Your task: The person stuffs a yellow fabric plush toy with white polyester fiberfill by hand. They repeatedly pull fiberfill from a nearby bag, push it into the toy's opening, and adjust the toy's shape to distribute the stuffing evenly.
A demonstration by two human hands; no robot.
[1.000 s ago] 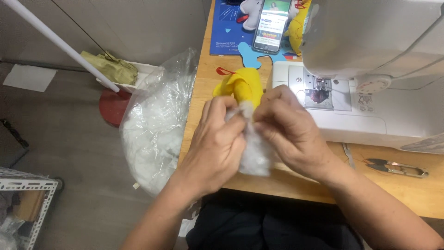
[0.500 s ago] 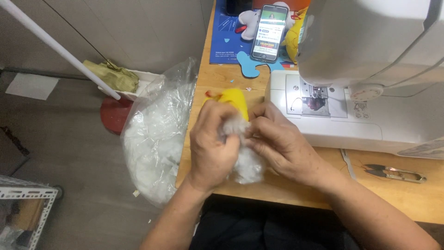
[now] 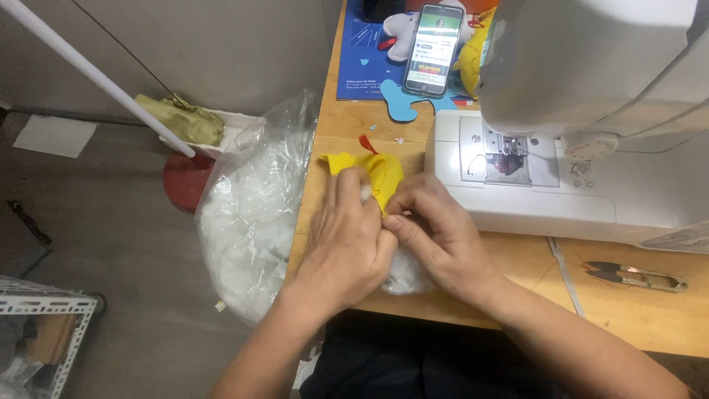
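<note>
The yellow fabric piece (image 3: 373,174) lies on the wooden bench (image 3: 517,295) before the sewing machine (image 3: 561,148), partly under both hands. Left hand (image 3: 347,236) and right hand (image 3: 436,236) pinch it together, white stuffing (image 3: 405,272) beneath them.

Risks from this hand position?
1. The yellow fabric piece sits close to the sewing machine; the right hand could drift toward the needle area.
2. White stuffing lies near the table edge and might fall.
3. The left hand hides the seam.
</note>
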